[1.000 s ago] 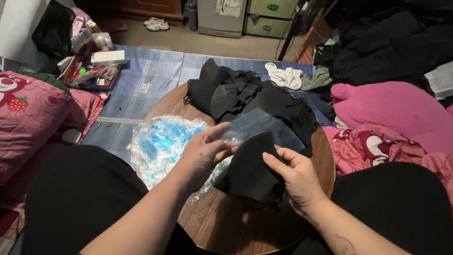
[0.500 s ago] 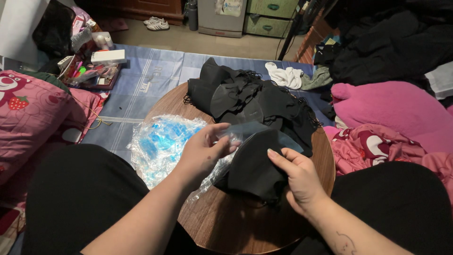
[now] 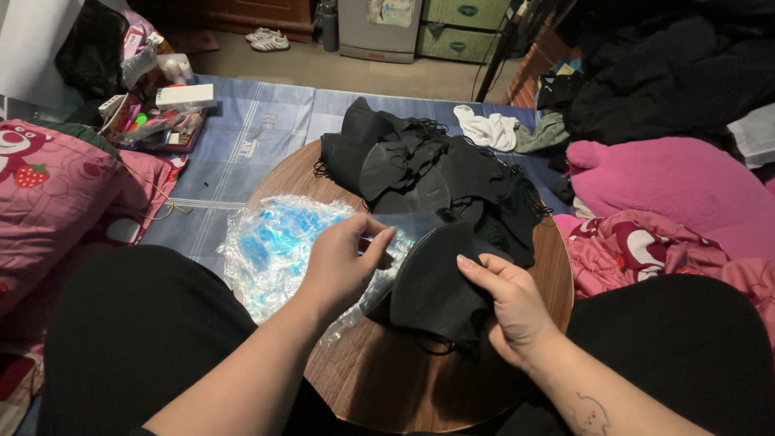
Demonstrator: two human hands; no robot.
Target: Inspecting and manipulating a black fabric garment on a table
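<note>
My left hand [image 3: 343, 262] pinches the edge of a clear plastic sleeve [image 3: 400, 230] above a round wooden table [image 3: 379, 379]. My right hand [image 3: 508, 307] grips a black face mask [image 3: 432, 282], holding it at the sleeve's mouth. Behind them lies a heap of several more black masks [image 3: 428, 165] with thin ear loops. A pile of clear plastic sleeves with blue print [image 3: 270, 242] lies on the table's left side, beside my left hand.
My black-clad legs [image 3: 137, 323] flank the table. A blue sheet [image 3: 250, 137] covers the floor beyond. Pink bedding [image 3: 662, 194] and dark clothes lie at the right, a pink pillow [image 3: 48, 202] at the left, a cluttered tray [image 3: 153, 121] far left.
The mask in my right hand has shifted left toward the clear sleeve, and my left hand has closed its pinch on the sleeve's edge. The blue-grey item seen earlier is now covered.
</note>
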